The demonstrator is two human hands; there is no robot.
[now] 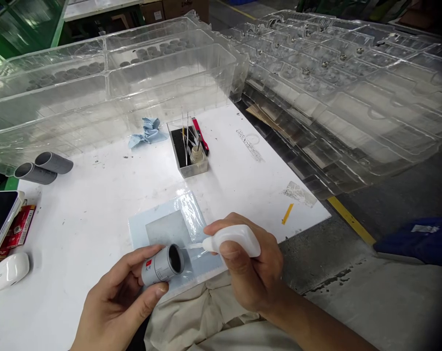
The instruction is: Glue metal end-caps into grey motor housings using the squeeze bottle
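My left hand is closed around a short grey plastic tube with a small red mark and fine print on its side. The tube lies tilted, its dark open end facing right. In my right hand is a white squeeze bottle with a thin clear nozzle. The nozzle points left at the rim of the tube; whether it touches I cannot tell. Below both hands a pale blue sheet with a grey square lies at the table's front edge.
A small clear box holds thin tools and a glass bottle, with a red knife beside it. Two grey tubes, a blue cloth, a white earbud case and a phone are leftward. Clear plastic trays stand behind.
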